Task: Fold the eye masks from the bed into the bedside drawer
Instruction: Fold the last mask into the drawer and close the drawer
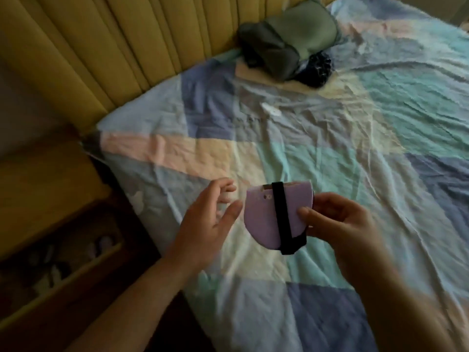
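While the drawer [61, 252] stands open off the bed's [330, 138] left edge, left hand [208, 219] hovers open; right hand [337, 219] pinches the folded purple eye mask [264, 217] above the bed. Folding looks done; next, carry it left into the drawer.

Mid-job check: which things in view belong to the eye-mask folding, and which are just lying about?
Part of the job:
- folded lilac eye mask with black elastic strap, pinched by the right hand
- left hand, open beside it
- open dark wooden bedside drawer, blurred pale items inside

Lying about:
- grey-green cushions at the headboard
- dark patterned cloth bundle
- small white scrap on the patchwork bedsheet
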